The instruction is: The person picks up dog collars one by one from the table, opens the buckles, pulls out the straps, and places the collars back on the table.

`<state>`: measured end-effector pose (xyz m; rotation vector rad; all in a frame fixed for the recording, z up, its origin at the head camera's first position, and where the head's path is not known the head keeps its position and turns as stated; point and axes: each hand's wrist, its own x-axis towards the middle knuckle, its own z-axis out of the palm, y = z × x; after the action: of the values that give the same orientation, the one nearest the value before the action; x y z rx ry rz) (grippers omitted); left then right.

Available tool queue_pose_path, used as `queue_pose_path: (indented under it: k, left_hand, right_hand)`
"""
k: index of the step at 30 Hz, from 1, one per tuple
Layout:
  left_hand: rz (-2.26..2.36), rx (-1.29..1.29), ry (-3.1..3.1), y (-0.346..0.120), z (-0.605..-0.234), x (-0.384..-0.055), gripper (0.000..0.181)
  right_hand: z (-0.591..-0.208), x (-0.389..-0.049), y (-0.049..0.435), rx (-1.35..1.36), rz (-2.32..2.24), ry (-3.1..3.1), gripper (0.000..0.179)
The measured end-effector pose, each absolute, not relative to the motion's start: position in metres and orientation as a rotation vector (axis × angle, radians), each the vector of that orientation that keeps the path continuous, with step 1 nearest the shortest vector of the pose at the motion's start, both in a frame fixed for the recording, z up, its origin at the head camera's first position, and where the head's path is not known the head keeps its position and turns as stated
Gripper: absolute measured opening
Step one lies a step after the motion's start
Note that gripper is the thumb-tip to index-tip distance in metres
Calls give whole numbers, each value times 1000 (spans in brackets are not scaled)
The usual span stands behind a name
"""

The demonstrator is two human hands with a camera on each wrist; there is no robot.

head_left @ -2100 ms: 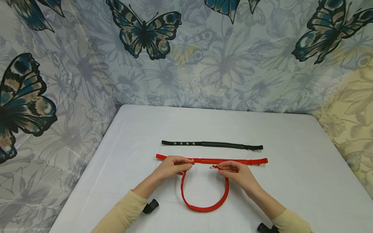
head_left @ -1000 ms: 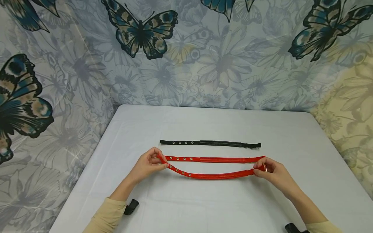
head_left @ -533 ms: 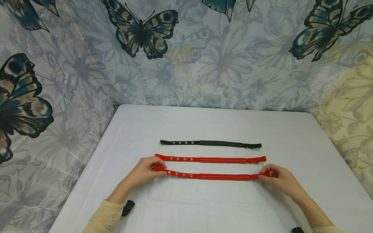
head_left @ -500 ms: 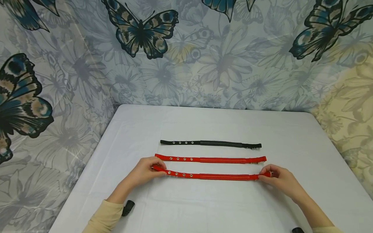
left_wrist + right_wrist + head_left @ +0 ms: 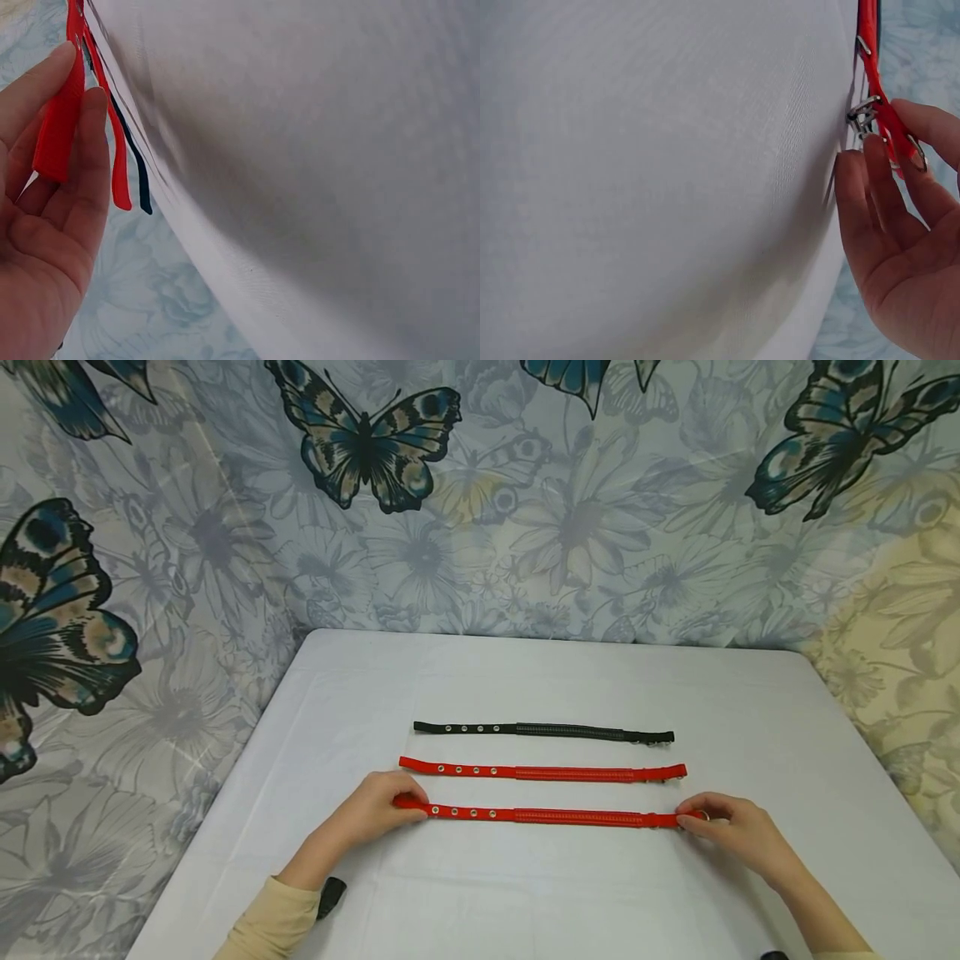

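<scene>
A red collar (image 5: 577, 817) with metal eyelets lies stretched straight across the table nearest the person. My left hand (image 5: 378, 808) pinches its plain tip end between thumb and fingers; the left wrist view shows the flat red tip (image 5: 56, 142) in that grip. At the other end my right hand (image 5: 738, 831) pinches the strap by its buckle end. A silver buckle (image 5: 864, 116) and a metal ring (image 5: 917, 154) show there in the right wrist view. Just beyond lies a second red collar (image 5: 573, 773), parallel to the first, with a black collar (image 5: 570, 731) behind it.
The collars lie on a table (image 5: 525, 893) covered in white. Patterned butterfly fabric (image 5: 570, 527) hangs behind and to the sides. A black wrist device (image 5: 331, 897) is on the left forearm.
The near red collar was bent in a loop between the hands, then drawn out straight and lowered in front of the second red one. The hands moved apart and slightly nearer the person.
</scene>
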<state>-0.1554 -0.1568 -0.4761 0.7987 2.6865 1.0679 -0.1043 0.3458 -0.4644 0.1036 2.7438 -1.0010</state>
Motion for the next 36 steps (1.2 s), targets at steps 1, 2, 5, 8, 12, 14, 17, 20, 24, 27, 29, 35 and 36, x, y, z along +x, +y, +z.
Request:
queue_pose_path:
  k: [1, 2, 5, 8, 12, 14, 17, 20, 24, 27, 29, 35, 36]
  left_hand:
    - [1050, 808, 2691, -157, -476, -155, 12]
    - [1029, 819, 2698, -156, -476, -155, 12]
    - [936, 830, 2735, -156, -474, -153, 10]
    - [854, 824, 2765, -156, -474, -152, 11]
    - [794, 813, 2785, -156, -475, -152, 11]
    - [785, 807, 2791, -156, -476, -151, 12]
    - [789, 788, 2793, -156, -477, -151, 12]
    - [798, 764, 2791, -156, -477, -151, 12]
    - [819, 736, 2778, -157, -478, -152, 11]
    - [874, 708, 2750, -156, -478, -153, 12]
    - [908, 694, 2735, -156, -478, -154, 12]
    - [817, 697, 2774, -153, -476, -151, 13]
    - [767, 709, 2800, -152, -475, -150, 12]
  right_hand:
    - [-464, -104, 347, 117, -997, 2737, 31]
    - [-464, -104, 348, 128, -994, 2732, 32]
    - [-465, -103, 349, 165, -1011, 2704, 36]
    - [-467, -103, 350, 206, -1017, 2686, 39]
    - [-469, -104, 351, 230, -1002, 2692, 41]
    - [-469, -104, 351, 224, -979, 2711, 39]
    - [-470, -105, 349, 198, -941, 2750, 35]
    - [-470, -105, 348, 163, -916, 2785, 31]
    - [-471, -105, 348, 166, -905, 2784, 29]
    - [-472, -105, 349, 194, -910, 2766, 31]
    - [-472, -106, 350, 201, -915, 2762, 30]
    - [-466, -105, 344, 61, -819, 2874, 14]
    - [-464, -103, 341, 23, -783, 2910, 11]
